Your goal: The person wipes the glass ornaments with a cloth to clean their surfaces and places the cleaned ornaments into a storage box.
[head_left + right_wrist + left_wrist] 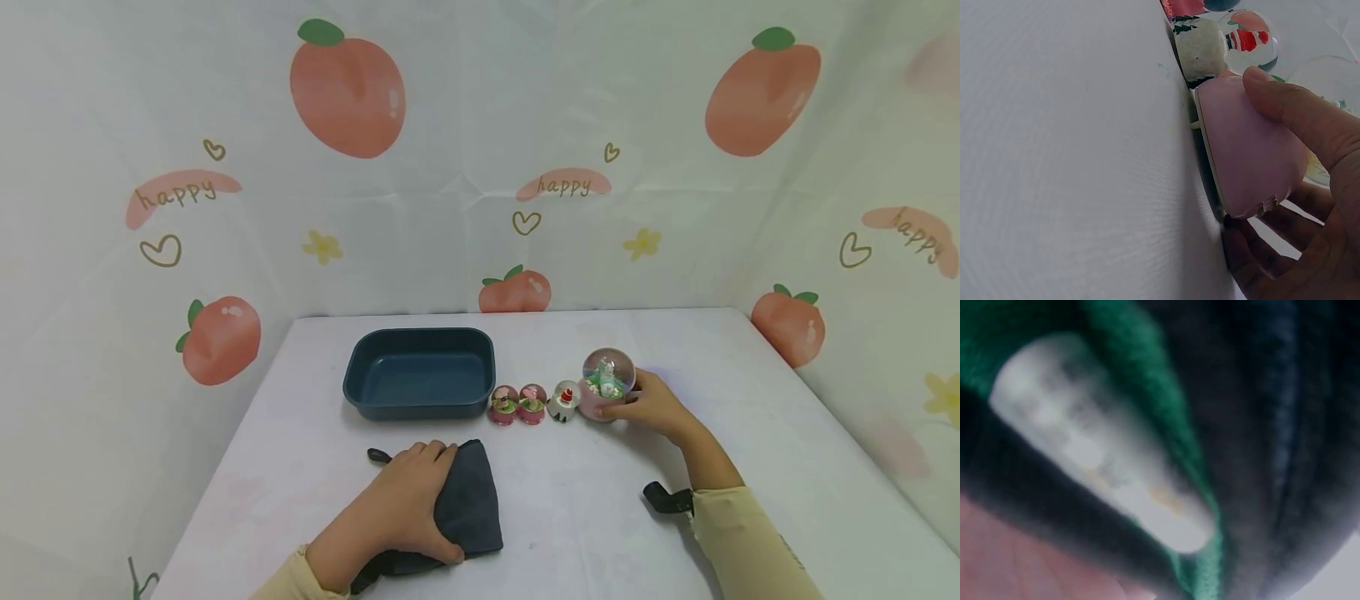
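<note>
My right hand (660,408) grips the pink base of a large snow globe (606,385), thumb in front and fingers behind. In the right wrist view this base (1244,150) appears tilted, its underside edge near the white surface. Left of it stands a smaller snow globe (564,401) with a red figure and white base. Two small pink-based globes (503,405) continue the row. My left hand (408,504) rests spread on a folded dark cloth item (474,500). Close up, the left wrist view shows its green lining (1147,369) and a white label (1091,444), blurred.
A dark teal rectangular tray (420,412) stands behind the cloth, left of the globes. The white table (570,517) meets a patterned backdrop (457,192) at the back and sides. Dark straps (667,498) show by the wrists.
</note>
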Demonstrator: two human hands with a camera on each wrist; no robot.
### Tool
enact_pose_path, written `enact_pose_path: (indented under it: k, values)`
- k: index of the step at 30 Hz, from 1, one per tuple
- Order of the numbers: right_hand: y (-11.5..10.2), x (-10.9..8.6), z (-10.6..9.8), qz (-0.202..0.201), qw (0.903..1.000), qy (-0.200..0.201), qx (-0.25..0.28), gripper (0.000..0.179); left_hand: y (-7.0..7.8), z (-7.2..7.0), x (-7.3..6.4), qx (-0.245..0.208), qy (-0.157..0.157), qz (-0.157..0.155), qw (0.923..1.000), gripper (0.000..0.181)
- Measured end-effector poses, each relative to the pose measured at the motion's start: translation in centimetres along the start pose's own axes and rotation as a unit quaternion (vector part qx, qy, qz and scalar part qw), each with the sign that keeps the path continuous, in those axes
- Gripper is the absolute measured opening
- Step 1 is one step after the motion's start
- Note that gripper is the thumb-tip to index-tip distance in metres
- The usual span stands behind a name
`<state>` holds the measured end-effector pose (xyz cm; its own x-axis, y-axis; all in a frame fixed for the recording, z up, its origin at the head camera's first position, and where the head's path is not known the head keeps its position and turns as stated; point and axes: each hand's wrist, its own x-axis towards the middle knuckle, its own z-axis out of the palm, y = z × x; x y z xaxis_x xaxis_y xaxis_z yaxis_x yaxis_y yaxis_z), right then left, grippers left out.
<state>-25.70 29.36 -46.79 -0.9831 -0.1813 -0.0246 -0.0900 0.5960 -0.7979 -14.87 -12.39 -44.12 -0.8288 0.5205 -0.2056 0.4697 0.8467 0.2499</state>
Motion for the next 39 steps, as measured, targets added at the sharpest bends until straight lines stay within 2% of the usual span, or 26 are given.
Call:
enact_pose_path:
  k: [15,21,25,30,34,36,39]
  values:
    - [0.6,-0.7,0.2,-0.010,0.9991,0.020,0.035,0.068,0.9,0.1,-0.7,-0.006,0.034,0.042,0.9985,0.098]
    - [0.7,-0.8,0.2,-0.031,0.9975,0.045,0.045,0.063,0.6,0.4,-0.8,-0.018,0.052,0.061,0.9966,0.095]
    - [0.3,-0.9,0.0,-0.036,0.9965,0.065,0.038,0.057,0.3,0.5,-1.0,-0.038,0.076,0.089,0.9924,0.097]
    - [-0.6,-1.3,-0.4,-0.033,0.9943,0.092,0.044,0.059,0.1,0.4,-1.2,-0.065,0.095,0.104,0.9878,0.098]
    - [-1.0,-1.7,-0.7,-0.040,0.9924,0.104,0.052,0.061,0.2,0.0,-1.4,-0.103,0.128,0.111,0.9801,0.101]
    - [-1.1,-1.7,-0.8,-0.047,0.9916,0.107,0.055,0.062,0.1,-0.4,-1.6,-0.143,0.143,0.115,0.9726,0.101]
    - [-1.3,-1.8,-0.9,-0.054,0.9899,0.114,0.065,0.064,-0.1,-0.9,-1.7,-0.215,0.157,0.113,0.9572,0.102]
